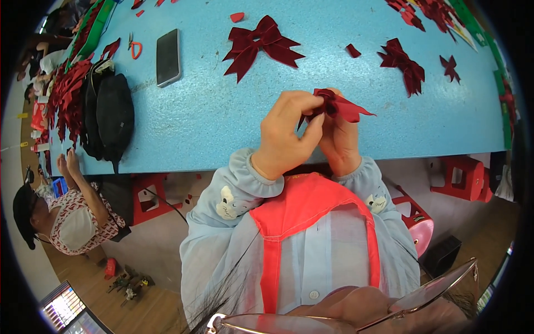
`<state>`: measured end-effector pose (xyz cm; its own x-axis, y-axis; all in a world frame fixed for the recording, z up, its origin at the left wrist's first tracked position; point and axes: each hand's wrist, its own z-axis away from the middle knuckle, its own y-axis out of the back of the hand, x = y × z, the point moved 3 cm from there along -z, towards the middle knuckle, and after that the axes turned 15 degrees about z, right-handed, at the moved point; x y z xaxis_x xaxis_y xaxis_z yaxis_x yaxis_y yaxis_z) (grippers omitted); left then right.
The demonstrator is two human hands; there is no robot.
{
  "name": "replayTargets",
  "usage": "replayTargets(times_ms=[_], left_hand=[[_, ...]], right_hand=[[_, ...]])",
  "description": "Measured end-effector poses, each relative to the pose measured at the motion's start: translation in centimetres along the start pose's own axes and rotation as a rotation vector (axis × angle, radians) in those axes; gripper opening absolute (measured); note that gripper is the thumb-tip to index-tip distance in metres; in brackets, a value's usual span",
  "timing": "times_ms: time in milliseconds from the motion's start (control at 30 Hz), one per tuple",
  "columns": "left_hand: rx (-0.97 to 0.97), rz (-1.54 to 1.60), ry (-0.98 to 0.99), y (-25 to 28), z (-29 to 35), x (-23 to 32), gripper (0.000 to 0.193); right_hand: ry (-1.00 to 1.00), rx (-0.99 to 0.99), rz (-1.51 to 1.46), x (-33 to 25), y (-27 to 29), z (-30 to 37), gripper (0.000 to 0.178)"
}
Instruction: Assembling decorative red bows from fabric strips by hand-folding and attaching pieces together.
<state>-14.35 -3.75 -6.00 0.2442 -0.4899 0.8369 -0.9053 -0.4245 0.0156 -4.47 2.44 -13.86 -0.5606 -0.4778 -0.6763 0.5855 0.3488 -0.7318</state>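
Head view, quick pass: where's the piece being worked, and what are the hands doing?

— We've got a dark-red velvety fabric bow (350, 111) held up over the near side of the light-blue speckled counter (194, 125). Left hand (282, 133): thumb and forefinger pinching near the middle. Right hand (340, 143): backing it from the far side, some fingers hidden, so we can't make out its exact grip.

— Why up there?

— We'd judge that lifting it clear lets both hands get at the centre, close to the eyes. The other pieces sit farther out, probably to leave room.

— Counts?

— Bows: one held, plus a large dark-red bow with pointed tails (261, 42) ahead and a second dark-red bow, turned sideways (405, 65), to the right. One small dark-red star-shaped piece (449, 68). One black rectangular phone (168, 58), one pair of orange-handled scissors (135, 51), one black cloth bag (115, 114), all leftward.

— And the heaped dark-red fabric pieces (65, 103)?

— Overlapping; we can't count those.
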Motion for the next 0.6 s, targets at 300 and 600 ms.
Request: replayTargets(times_ms=[300,600], left_hand=[[-0.075,0.445,0.813,2.0,-1.4,-1.8,0.018],[-0.069,0.709,0.969,1.7,-1.2,-3.9,0.017]], right_hand=[[-0.047,-0.165,0.219,-1.7,0.3,-1.0,0.024],[-0.331,-0.058,-0.178,0.5,3.3,-0.9,0.025]])
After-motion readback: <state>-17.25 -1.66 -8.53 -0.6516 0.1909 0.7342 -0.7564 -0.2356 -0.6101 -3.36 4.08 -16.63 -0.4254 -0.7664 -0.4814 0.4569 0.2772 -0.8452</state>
